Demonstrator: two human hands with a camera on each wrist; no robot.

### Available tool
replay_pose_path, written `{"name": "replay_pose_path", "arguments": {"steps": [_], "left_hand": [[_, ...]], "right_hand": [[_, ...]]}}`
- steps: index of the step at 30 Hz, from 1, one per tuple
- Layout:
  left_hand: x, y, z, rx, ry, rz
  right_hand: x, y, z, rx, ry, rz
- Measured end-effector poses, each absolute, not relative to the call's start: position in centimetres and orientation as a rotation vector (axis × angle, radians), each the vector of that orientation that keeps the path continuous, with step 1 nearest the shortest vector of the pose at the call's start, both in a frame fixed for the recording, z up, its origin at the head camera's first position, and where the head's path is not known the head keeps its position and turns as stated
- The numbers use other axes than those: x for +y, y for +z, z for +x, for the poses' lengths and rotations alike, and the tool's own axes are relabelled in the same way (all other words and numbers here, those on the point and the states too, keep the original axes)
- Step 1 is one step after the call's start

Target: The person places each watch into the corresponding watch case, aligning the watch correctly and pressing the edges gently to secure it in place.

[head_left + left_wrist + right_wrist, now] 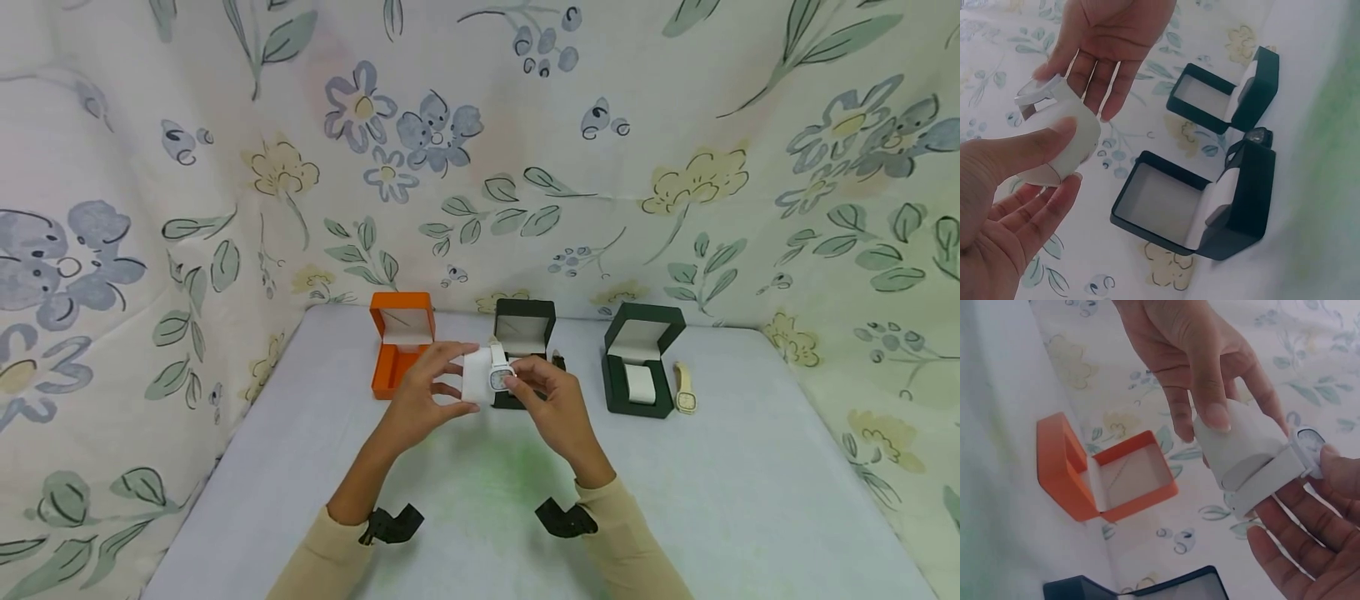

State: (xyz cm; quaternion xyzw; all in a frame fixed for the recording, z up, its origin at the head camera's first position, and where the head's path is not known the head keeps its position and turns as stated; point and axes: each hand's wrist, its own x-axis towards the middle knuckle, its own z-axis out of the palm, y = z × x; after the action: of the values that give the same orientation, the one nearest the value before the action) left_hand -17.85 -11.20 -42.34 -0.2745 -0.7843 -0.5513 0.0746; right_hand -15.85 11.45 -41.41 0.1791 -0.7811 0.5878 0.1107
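My left hand (420,404) grips a white watch cushion (475,377) between thumb and fingers, above the table. With thumb and fingers my right hand (555,408) pinches a white watch (500,377) by its square case. Its white strap (1266,484) runs along the end of the cushion in the right wrist view. Part of the strap overlaps the cushion (1082,147) in the left wrist view. Behind the left hand stands an orange watch box (384,367), lid up, with no cushion showing inside. A dark green box (525,305), also lid up, is partly hidden behind the right hand.
At the right, another dark green box (615,392) stands with its lid up and a white cushion (640,383) inside. A gold watch (684,392) lies beside it. Next to the middle box is a dark watch (1260,136). Floral cloth (480,208) hangs behind the white table (750,500).
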Motion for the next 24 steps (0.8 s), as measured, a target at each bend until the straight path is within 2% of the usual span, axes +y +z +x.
{"name": "replay_pose_path", "arguments": {"steps": [4,11,24], "left_hand": [[-11.0,-42.2,-17.8,-2.348,-1.654,-0.813],[-11.0,-42.3,-17.7,-2.324,-1.672,-0.801],[-10.8,-42.0,-17.4,-2.289,-1.697,-0.760]], "right_hand": [[11.1,-40.1,-15.2,-2.315,1.721,0.518],[11.6,-41.4,-15.8,-2.287,1.743,0.546],[11.2,-41.6,-15.7,-2.276,1.768,0.490]]}}
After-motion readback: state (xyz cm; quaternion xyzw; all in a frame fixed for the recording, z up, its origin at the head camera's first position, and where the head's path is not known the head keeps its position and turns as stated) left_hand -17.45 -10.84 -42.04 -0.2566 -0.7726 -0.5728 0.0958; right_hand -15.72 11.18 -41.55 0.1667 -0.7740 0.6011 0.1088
